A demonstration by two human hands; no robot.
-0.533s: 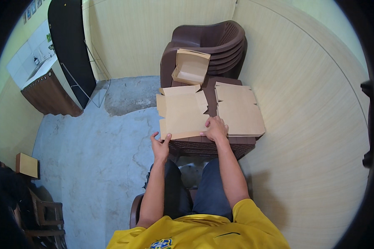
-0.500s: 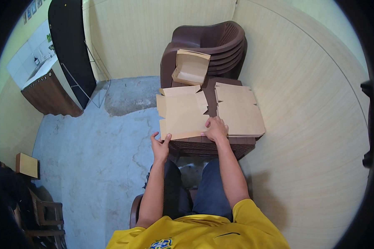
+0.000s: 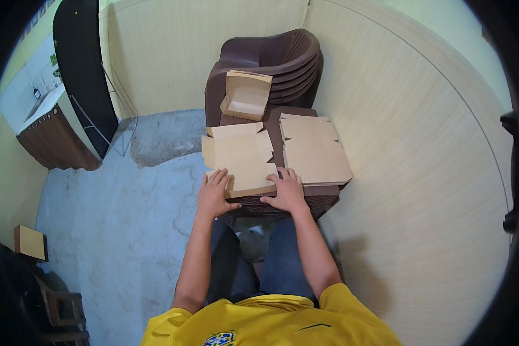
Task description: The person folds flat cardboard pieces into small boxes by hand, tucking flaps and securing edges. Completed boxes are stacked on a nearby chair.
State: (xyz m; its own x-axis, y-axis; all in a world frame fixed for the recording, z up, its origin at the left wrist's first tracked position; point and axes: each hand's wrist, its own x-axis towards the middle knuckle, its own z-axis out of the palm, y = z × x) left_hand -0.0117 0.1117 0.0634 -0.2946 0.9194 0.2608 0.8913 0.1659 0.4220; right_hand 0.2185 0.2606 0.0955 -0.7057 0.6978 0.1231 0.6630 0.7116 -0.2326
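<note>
A flat die-cut cardboard box blank (image 3: 242,154) lies in front of me, its notched flaps angled up along the edges. My left hand (image 3: 214,195) rests at its near left corner, fingers on the board and thumb held apart beside the near edge. At the near right corner is my right hand (image 3: 286,191), fingers forward against the side flap and thumb apart. Both hands are open, touching the board without closing round it. To the right, a stack of flat cardboard blanks (image 3: 317,151) lies close by. Behind stands a folded cardboard box (image 3: 249,95) with its lid up.
Everything cardboard rests on a brown woven-pattern plastic table (image 3: 275,135). Stacked brown plastic chairs (image 3: 297,63) stand behind it, with a pale panel wall (image 3: 398,144) on the right. Left are a blue-grey floor (image 3: 121,230), a sink counter (image 3: 57,132) and a wooden chair (image 3: 63,305).
My left hand has moved forward from the near edge onto the blank's left corner. My right hand has loosened from a pinch and spread at the right corner. The view has shifted slightly right.
</note>
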